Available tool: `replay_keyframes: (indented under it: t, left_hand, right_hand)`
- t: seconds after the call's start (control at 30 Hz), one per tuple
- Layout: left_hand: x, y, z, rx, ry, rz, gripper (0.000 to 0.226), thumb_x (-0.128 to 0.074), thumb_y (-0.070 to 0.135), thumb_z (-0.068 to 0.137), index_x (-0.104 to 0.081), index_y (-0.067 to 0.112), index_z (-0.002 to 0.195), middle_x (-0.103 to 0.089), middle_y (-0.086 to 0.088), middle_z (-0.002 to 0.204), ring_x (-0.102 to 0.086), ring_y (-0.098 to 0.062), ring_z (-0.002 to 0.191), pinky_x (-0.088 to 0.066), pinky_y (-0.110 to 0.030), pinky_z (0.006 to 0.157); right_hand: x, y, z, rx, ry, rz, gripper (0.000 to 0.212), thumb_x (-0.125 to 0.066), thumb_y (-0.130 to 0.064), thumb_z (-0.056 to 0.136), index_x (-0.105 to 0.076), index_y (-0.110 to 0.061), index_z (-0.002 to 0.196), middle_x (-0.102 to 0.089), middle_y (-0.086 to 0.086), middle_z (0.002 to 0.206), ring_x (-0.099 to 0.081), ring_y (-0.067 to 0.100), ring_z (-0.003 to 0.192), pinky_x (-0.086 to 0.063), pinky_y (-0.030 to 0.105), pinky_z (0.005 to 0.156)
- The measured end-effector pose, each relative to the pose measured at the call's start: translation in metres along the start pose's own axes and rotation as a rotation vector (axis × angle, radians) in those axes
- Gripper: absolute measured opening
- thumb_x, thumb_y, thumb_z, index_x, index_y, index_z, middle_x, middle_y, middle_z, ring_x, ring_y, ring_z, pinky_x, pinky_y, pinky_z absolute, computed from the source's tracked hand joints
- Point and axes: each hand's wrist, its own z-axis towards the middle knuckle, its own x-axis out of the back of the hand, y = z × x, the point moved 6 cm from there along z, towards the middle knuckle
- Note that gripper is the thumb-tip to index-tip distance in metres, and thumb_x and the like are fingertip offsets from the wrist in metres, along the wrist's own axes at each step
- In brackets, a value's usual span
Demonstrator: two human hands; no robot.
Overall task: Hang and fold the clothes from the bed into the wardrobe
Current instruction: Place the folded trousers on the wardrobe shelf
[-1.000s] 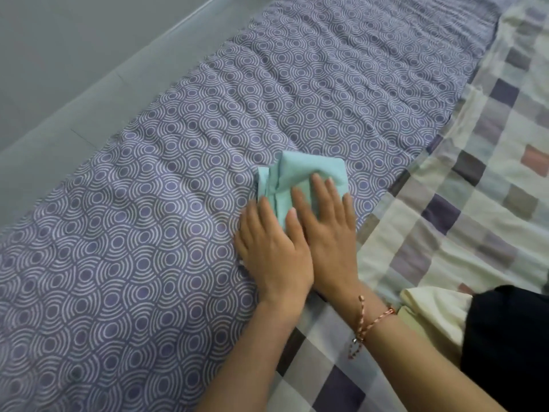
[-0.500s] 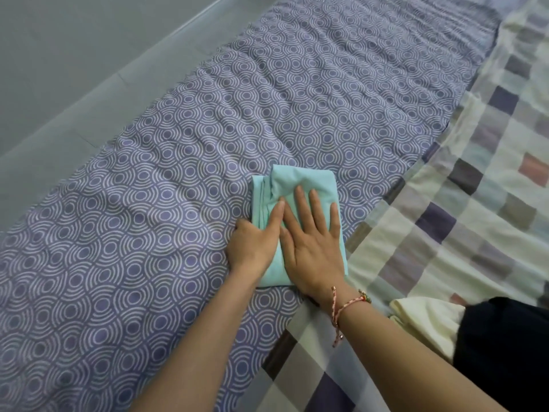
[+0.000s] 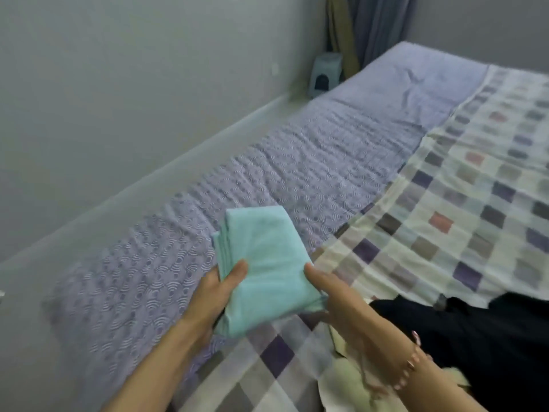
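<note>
Nearest, a black garment (image 3: 475,346) and a pale yellow garment (image 3: 353,385) are seen lying on the checked blanket (image 3: 445,203). Above the bed, the folded mint-green cloth (image 3: 264,263) is gripped at its near edges by the left hand (image 3: 217,289) and the right hand (image 3: 329,289). Beyond, the patterned purple sheet (image 3: 297,173) is spread toward a curtain (image 3: 371,25).

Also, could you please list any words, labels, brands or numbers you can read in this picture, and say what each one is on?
There is no readable text.
The folded mint green cloth held in the left hand and right hand shows no label.
The small grey-blue object by the wall is too blurred to show any marking.
</note>
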Motion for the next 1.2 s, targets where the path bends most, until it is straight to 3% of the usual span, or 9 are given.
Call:
replay_keyframes:
  t: [0.13, 0.23, 0.4, 0.53, 0.73, 0.83, 0.93, 1.07, 1.2]
  left_hand:
    - [0.009, 0.046, -0.130, -0.027, -0.065, -0.120, 0.035, -0.058, 0.028, 0.081, -0.062, 0.009, 0.110, -0.073, -0.008, 0.098, -0.071, -0.023, 0.085, -0.057, -0.027, 0.061]
    - [0.020, 0.076, -0.197, -0.053, -0.011, -0.197, 0.065, -0.080, 0.043, 0.060, -0.064, 0.006, 0.110, -0.071, -0.014, 0.102, -0.069, -0.028, 0.090, -0.057, -0.029, 0.062]
    - [0.069, 0.134, -0.308, -0.140, 0.153, -0.358, 0.043, -0.056, 0.027, 0.076, -0.064, 0.002, 0.111, -0.071, -0.015, 0.102, -0.069, -0.027, 0.090, -0.058, -0.030, 0.068]
    - [0.137, 0.157, -0.421, -0.243, 0.353, -0.456, 0.045, -0.055, 0.034, 0.078, -0.066, 0.004, 0.110, -0.069, -0.014, 0.109, -0.067, -0.027, 0.100, -0.054, -0.035, 0.087]
    - [0.209, 0.117, -0.615, -0.407, 0.804, -0.826, 0.066, -0.083, 0.045, 0.053, -0.072, 0.005, 0.104, -0.070, -0.014, 0.106, -0.068, -0.025, 0.097, -0.056, -0.034, 0.079]
    - [0.218, 0.076, -0.721, -0.429, 1.138, -0.883, 0.045, -0.066, 0.032, 0.069, -0.069, 0.008, 0.108, -0.071, -0.012, 0.102, -0.069, -0.023, 0.091, -0.057, -0.031, 0.074]
    - [0.215, 0.045, -0.807, -0.485, 1.444, -0.853, 0.042, -0.063, 0.026, 0.072, -0.066, 0.007, 0.110, -0.072, -0.011, 0.097, -0.071, -0.021, 0.082, -0.058, -0.027, 0.066]
    - [0.178, -0.001, -0.919, -0.642, 1.754, -0.973, 0.036, -0.057, 0.027, 0.085, -0.063, 0.008, 0.116, -0.070, -0.012, 0.105, -0.068, -0.026, 0.095, -0.057, -0.034, 0.074]
    - [0.119, -0.030, -1.000, -0.928, 2.050, -1.010, 0.028, -0.047, 0.029, 0.094, -0.062, 0.013, 0.111, -0.073, -0.007, 0.094, -0.071, -0.020, 0.078, -0.059, -0.031, 0.059]
  right_hand:
    - [-0.050, -0.038, -0.107, -0.023, -0.367, 0.106, 0.047, -0.070, -0.043, 0.077, -0.065, -0.016, 0.116, -0.069, 0.009, 0.113, -0.066, 0.026, 0.104, -0.055, 0.038, 0.085]
    - [-0.089, -0.077, -0.157, 0.102, -0.440, 0.042, 0.047, -0.070, -0.027, 0.081, -0.053, -0.021, 0.125, -0.067, 0.011, 0.116, -0.065, 0.032, 0.105, -0.050, 0.050, 0.092]
    - [-0.177, -0.129, -0.240, 0.266, -0.534, -0.163, 0.045, -0.067, -0.018, 0.071, -0.060, -0.017, 0.115, -0.072, 0.009, 0.102, -0.069, 0.028, 0.093, -0.056, 0.043, 0.082]
    - [-0.281, -0.129, -0.321, 0.224, -0.863, -0.342, 0.044, -0.066, -0.017, 0.074, -0.060, -0.024, 0.117, -0.072, 0.007, 0.105, -0.069, 0.027, 0.095, -0.057, 0.040, 0.078]
    - [-0.428, -0.058, -0.463, -0.023, -1.441, -0.617, 0.034, -0.073, -0.013, 0.078, -0.067, -0.021, 0.111, -0.070, 0.013, 0.107, -0.068, 0.032, 0.095, -0.058, 0.039, 0.074]
    - [-0.475, 0.004, -0.549, -0.130, -1.680, -0.749, 0.041, -0.070, -0.019, 0.080, -0.060, -0.018, 0.120, -0.070, 0.010, 0.108, -0.068, 0.030, 0.098, -0.057, 0.038, 0.075]
    - [-0.494, 0.058, -0.621, -0.210, -1.786, -0.767, 0.043, -0.069, -0.030, 0.081, -0.061, -0.014, 0.120, -0.070, 0.011, 0.108, -0.068, 0.029, 0.098, -0.056, 0.039, 0.081]
    - [-0.492, 0.125, -0.708, -0.575, -1.783, -0.624, 0.052, -0.050, -0.049, 0.084, -0.071, -0.004, 0.100, -0.072, 0.014, 0.089, -0.071, 0.024, 0.075, -0.058, 0.030, 0.057]
    - [-0.469, 0.175, -0.801, -0.622, -2.000, -0.686, 0.083, -0.076, -0.068, 0.049, -0.070, -0.012, 0.110, -0.067, 0.009, 0.107, -0.061, 0.029, 0.098, -0.053, 0.039, 0.075]
